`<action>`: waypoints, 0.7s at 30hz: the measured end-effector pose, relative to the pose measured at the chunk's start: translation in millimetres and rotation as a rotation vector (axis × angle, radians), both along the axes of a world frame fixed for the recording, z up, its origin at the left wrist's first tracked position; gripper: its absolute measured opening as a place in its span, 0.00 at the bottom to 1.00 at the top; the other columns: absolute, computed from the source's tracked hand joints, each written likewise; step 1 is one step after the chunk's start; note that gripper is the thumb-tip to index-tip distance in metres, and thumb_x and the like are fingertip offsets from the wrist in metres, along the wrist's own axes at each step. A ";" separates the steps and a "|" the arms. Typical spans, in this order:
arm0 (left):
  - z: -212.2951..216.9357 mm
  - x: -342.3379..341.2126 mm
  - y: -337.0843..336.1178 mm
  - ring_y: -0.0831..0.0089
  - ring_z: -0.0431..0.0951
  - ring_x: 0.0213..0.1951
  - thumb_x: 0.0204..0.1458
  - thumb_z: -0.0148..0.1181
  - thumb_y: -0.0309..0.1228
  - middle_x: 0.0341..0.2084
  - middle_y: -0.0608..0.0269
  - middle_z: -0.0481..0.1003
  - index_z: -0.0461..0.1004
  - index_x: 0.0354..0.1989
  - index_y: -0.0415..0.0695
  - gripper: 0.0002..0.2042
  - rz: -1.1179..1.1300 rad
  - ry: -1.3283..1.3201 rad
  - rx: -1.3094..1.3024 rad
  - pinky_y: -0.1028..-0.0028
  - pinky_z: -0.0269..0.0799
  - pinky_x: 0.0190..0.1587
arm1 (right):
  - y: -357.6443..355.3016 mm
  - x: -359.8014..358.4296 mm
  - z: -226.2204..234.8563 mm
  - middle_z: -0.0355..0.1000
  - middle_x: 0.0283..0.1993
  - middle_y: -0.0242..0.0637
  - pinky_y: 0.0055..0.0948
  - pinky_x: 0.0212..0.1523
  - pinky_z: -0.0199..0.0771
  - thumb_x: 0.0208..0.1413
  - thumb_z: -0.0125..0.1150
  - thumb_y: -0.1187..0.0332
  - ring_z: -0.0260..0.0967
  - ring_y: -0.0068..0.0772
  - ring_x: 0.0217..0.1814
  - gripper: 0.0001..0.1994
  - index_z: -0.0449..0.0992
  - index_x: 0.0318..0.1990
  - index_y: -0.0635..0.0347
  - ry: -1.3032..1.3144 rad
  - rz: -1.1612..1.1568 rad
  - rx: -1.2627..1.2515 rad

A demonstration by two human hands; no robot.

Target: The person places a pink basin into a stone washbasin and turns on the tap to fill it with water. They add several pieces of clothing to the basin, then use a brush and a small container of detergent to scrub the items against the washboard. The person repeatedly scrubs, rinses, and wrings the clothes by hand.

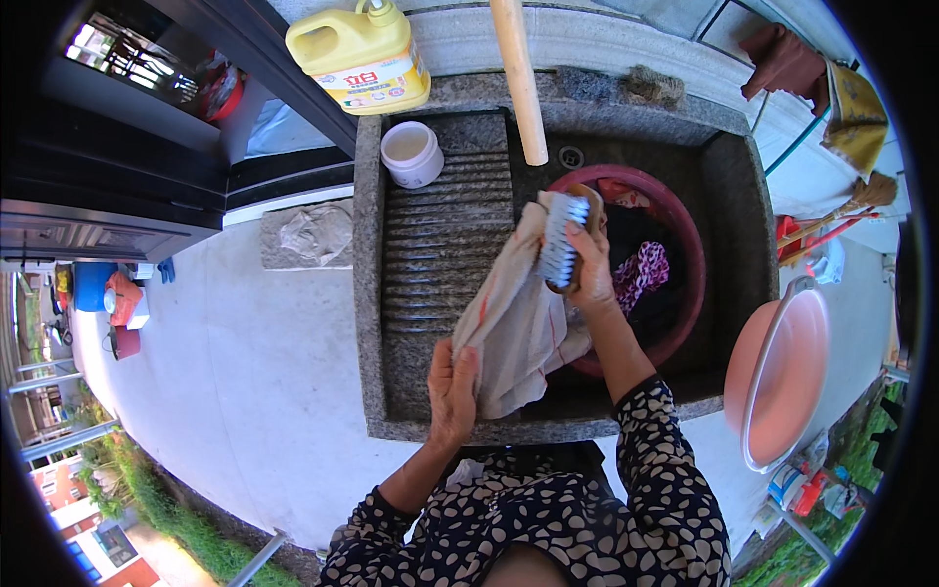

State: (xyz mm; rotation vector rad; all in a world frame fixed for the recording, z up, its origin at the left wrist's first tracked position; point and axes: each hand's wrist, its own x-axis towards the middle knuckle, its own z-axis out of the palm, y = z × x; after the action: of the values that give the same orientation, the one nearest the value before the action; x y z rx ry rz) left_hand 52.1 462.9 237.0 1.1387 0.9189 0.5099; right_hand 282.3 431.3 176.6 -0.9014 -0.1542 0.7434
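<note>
My right hand [590, 262] is closed round a scrub brush [562, 240], its pale bristles turned toward the left. A beige cloth [523, 318] with thin red lines stretches from beside the brush down to my left hand [454, 389], whose fingers pinch its lower left edge. The cloth hangs over the stone sink, between the ribbed washboard [445, 245] and a dark red basin [693, 235]. Inside that basin lie dark laundry and a pink-and-white patterned cloth [643, 272]. Part of the basin is hidden behind the cloth and my right arm.
A white tub [411, 154] stands on the washboard's far corner. Beyond it is a yellow detergent jug [360, 59]. A wooden pole [520, 88] reaches over the sink's far wall [606, 96]. At the right, a pink basin [782, 372] tilts by the sink; a grey rag [318, 233] lies left.
</note>
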 end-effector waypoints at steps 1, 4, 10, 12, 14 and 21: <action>1.8 -0.6 7.2 0.81 0.66 0.37 0.64 0.47 0.37 0.35 0.64 0.71 0.66 0.46 0.39 0.13 0.043 0.016 0.037 0.78 0.65 0.42 | 16.2 -6.8 12.2 0.70 0.47 0.32 0.23 0.45 0.70 0.54 0.60 0.69 0.68 0.21 0.44 0.28 0.63 0.63 0.61 -0.065 -0.019 0.001; -36.3 -7.9 32.6 0.81 0.66 0.37 0.65 0.46 0.38 0.35 0.64 0.70 0.64 0.45 0.38 0.14 0.122 0.162 0.172 0.78 0.64 0.43 | 53.3 -6.0 1.7 0.69 0.46 0.32 0.22 0.47 0.68 0.52 0.65 0.69 0.66 0.20 0.46 0.29 0.65 0.62 0.63 -0.212 0.134 -0.090; -87.8 -11.0 54.5 0.64 0.69 0.41 0.56 0.59 0.36 0.40 0.54 0.69 0.64 0.49 0.38 0.18 0.180 0.509 0.685 0.66 0.64 0.47 | 90.3 3.7 -47.7 0.69 0.47 0.45 0.35 0.55 0.68 0.48 0.69 0.64 0.68 0.42 0.52 0.33 0.62 0.61 0.64 -0.681 0.094 -0.403; -58.6 -0.6 44.3 0.57 0.69 0.46 0.52 0.63 0.35 0.44 0.51 0.69 0.65 0.51 0.39 0.22 0.175 0.705 1.166 0.61 0.63 0.51 | 71.7 0.8 -45.3 0.69 0.46 0.46 0.37 0.53 0.69 0.49 0.68 0.64 0.69 0.45 0.51 0.33 0.62 0.62 0.61 -0.821 0.035 -0.462; -63.5 -14.0 34.9 0.54 0.66 0.53 0.50 0.64 0.35 0.51 0.49 0.66 0.66 0.52 0.41 0.23 -0.150 0.547 1.177 0.57 0.59 0.56 | 51.2 -16.5 -19.8 0.69 0.44 0.48 0.41 0.48 0.72 0.47 0.67 0.64 0.69 0.50 0.48 0.33 0.64 0.63 0.53 -1.135 0.053 -0.595; -64.0 -34.9 7.5 0.55 0.62 0.62 0.50 0.63 0.37 0.60 0.53 0.63 0.68 0.58 0.50 0.25 -0.639 0.513 1.150 0.59 0.57 0.59 | 0.9 -87.4 -20.1 0.63 0.49 0.39 0.36 0.37 0.73 0.43 0.68 0.56 0.68 0.39 0.42 0.32 0.70 0.61 0.39 -1.790 0.348 -0.734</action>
State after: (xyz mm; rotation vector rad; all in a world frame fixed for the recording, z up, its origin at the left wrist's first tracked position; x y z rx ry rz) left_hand 17.3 470.4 173.0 2.5833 0.5782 0.1727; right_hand 194.9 432.2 156.5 -2.0693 -1.7234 0.0482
